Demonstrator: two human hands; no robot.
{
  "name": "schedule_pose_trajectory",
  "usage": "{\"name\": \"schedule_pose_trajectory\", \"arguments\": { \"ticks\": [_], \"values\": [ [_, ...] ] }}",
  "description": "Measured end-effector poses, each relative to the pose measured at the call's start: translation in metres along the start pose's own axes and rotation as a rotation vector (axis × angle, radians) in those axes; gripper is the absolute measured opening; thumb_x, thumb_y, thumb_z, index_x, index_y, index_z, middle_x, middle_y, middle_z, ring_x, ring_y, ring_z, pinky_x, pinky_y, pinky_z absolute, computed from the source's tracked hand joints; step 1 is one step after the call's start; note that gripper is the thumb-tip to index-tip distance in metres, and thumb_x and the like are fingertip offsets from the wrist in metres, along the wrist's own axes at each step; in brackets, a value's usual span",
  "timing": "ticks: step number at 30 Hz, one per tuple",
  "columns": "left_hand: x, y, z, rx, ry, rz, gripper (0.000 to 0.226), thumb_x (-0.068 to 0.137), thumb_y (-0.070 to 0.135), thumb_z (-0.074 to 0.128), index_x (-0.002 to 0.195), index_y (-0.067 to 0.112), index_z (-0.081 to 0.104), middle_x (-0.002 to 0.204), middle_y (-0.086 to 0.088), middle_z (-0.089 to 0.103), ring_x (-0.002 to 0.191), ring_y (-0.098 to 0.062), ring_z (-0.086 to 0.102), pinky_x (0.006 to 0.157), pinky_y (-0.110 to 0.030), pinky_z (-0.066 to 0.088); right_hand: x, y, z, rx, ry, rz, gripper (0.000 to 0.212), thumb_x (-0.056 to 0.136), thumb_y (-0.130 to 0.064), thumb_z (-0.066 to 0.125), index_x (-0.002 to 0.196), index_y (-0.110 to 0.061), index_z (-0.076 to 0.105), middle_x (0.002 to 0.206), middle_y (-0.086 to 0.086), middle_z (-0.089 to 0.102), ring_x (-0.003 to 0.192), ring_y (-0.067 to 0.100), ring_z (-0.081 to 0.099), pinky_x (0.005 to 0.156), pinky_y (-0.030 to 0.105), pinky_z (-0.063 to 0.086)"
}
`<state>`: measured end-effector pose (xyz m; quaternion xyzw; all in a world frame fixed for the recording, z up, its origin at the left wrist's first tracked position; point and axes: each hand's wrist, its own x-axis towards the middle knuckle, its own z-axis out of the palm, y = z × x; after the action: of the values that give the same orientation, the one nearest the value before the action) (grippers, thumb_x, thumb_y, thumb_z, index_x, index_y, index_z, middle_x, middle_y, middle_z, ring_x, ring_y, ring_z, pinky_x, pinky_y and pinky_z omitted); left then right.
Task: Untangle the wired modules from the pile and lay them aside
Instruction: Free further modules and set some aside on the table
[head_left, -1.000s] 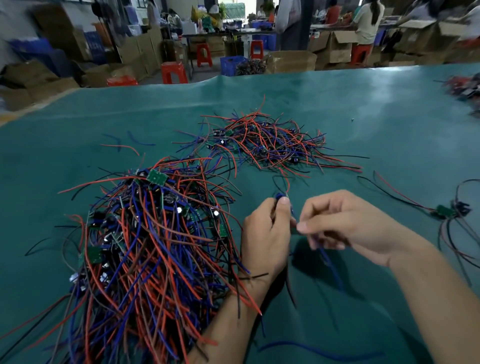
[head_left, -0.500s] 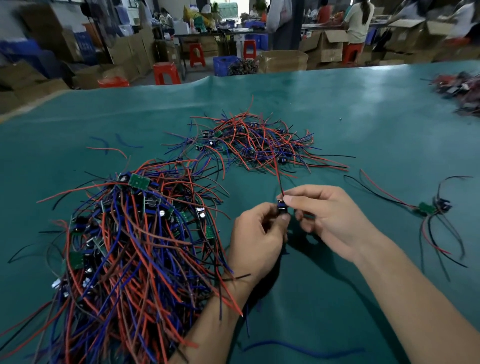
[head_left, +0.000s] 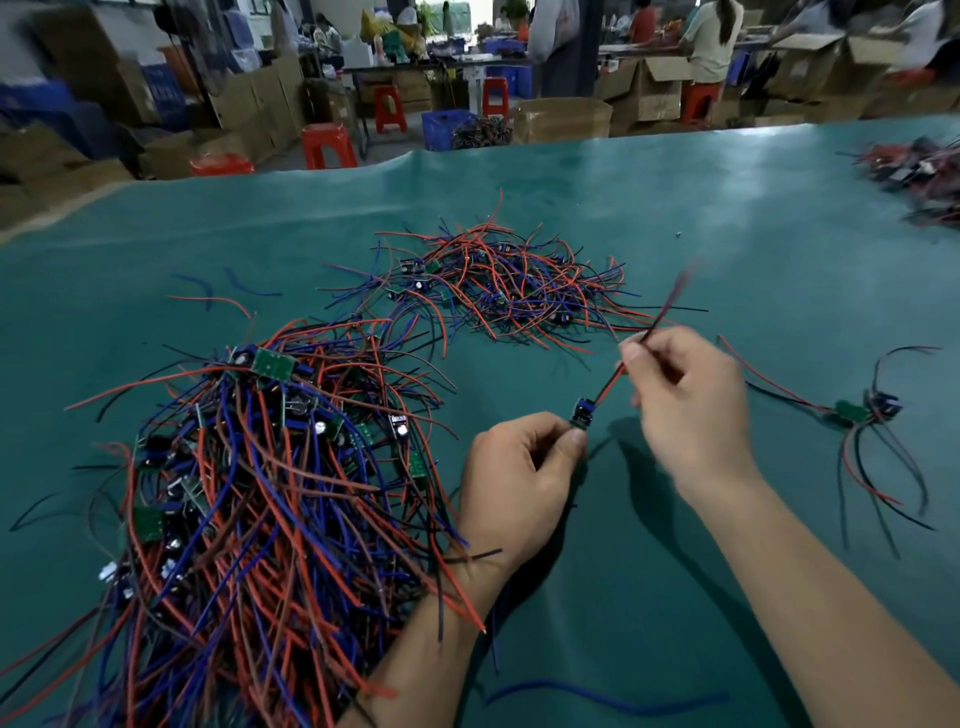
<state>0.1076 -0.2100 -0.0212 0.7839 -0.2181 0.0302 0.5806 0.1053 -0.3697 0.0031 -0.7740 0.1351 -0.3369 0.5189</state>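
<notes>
You are holding one module (head_left: 583, 413) above green table (head_left: 727, 208), clear of big pile (head_left: 249, 493) at near left. Left hand (head_left: 519, 478) is pinching its lower end; right hand (head_left: 685, 400) is gripping red and black wires (head_left: 610, 382), which are running up and far-right, blurred at tips. Keep left pinch firm, slide right fingers along wires in one straight stroke, no jerking at solder joints. Likely resting place: beside freed module (head_left: 857, 413) lying at right. Smaller tangle (head_left: 509, 286) is sitting farther back.
</notes>
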Motion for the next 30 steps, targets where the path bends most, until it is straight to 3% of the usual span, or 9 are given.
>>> {"name": "schedule_pose_trajectory", "arguments": {
  "ticks": [5,9,11,13,17,20,26,28,30],
  "values": [
    [0.0,-0.002,0.0,0.059,0.002,0.018,0.03,0.086,0.037,0.057,0.076,0.011,0.067,0.059,0.0,0.059,0.058,-0.02,0.054,0.061,-0.037,0.049,0.02,0.012,-0.025,-0.088,0.285,-0.07,0.023,0.091,-0.04,0.062,0.082,-0.019,0.068,0.071,-0.004,0.065,0.07,0.034,0.066,0.07,0.05,0.053],
    [0.0,0.0,0.001,0.045,0.083,-0.014,0.031,0.088,0.036,0.051,0.077,0.011,0.064,0.051,0.004,0.049,0.049,-0.015,0.042,0.054,-0.034,0.038,0.033,0.022,-0.049,0.139,0.608,0.185,0.018,0.091,-0.032,0.059,0.092,-0.018,0.07,0.09,0.005,0.071,0.073,0.027,0.064,0.068,0.037,0.051],
    [0.001,0.001,0.001,-0.006,0.127,-0.041,0.029,0.09,0.034,0.047,0.08,0.012,0.064,0.051,0.0,0.053,0.051,-0.022,0.049,0.057,-0.041,0.048,0.028,0.018,-0.045,0.247,0.497,0.353,0.021,0.098,-0.029,0.059,0.082,-0.018,0.068,0.083,0.001,0.069,0.055,0.013,0.053,0.05,0.024,0.039],
    [0.0,0.002,0.002,-0.031,0.146,-0.052,0.025,0.092,0.03,0.044,0.086,0.015,0.063,0.052,0.004,0.056,0.054,-0.016,0.056,0.066,-0.045,0.053,0.013,0.008,-0.028,0.183,0.144,0.402,0.028,0.099,-0.03,0.062,0.077,-0.016,0.071,0.069,-0.003,0.07,0.042,0.005,0.047,0.038,0.016,0.029],
    [0.0,0.002,0.0,-0.01,0.142,-0.024,0.02,0.09,0.024,0.045,0.085,0.013,0.061,0.064,0.0,0.065,0.065,-0.026,0.062,0.069,-0.048,0.052,-0.02,-0.018,0.004,0.101,-0.477,0.154,0.02,0.094,-0.03,0.071,0.082,-0.015,0.078,0.073,-0.005,0.075,0.056,-0.001,0.059,0.048,0.011,0.042],
    [0.001,0.002,0.001,0.03,0.135,-0.002,0.022,0.089,0.024,0.048,0.077,0.009,0.059,0.065,-0.008,0.065,0.064,-0.032,0.06,0.063,-0.05,0.051,-0.024,-0.017,0.01,0.003,-0.427,-0.04,0.006,0.089,-0.023,0.078,0.083,-0.023,0.078,0.079,-0.01,0.076,0.07,0.0,0.064,0.07,0.018,0.05],
    [-0.001,0.006,0.0,0.02,0.01,-0.039,0.021,0.086,0.03,0.053,0.076,0.016,0.066,0.063,0.001,0.07,0.062,-0.016,0.067,0.068,-0.039,0.057,0.001,-0.04,-0.016,0.227,0.063,-0.11,0.016,0.095,-0.025,0.071,0.079,-0.026,0.07,0.076,0.005,0.067,0.064,0.014,0.049,0.062,0.041,0.04],
    [-0.001,0.006,0.0,0.026,0.005,-0.047,0.02,0.084,0.028,0.052,0.079,0.015,0.067,0.067,-0.002,0.071,0.068,-0.02,0.069,0.071,-0.039,0.057,0.01,-0.074,-0.021,0.295,0.121,-0.191,0.017,0.095,-0.032,0.067,0.079,-0.028,0.068,0.072,-0.003,0.068,0.058,0.012,0.049,0.055,0.036,0.041],
    [-0.001,0.005,0.0,0.031,0.025,-0.058,0.015,0.086,0.024,0.053,0.083,0.016,0.065,0.068,-0.003,0.072,0.069,-0.02,0.069,0.071,-0.038,0.058,0.015,-0.118,-0.017,0.338,-0.032,-0.283,0.015,0.094,-0.039,0.064,0.084,-0.029,0.068,0.072,-0.008,0.071,0.055,0.006,0.053,0.049,0.024,0.041]
  ]
}}
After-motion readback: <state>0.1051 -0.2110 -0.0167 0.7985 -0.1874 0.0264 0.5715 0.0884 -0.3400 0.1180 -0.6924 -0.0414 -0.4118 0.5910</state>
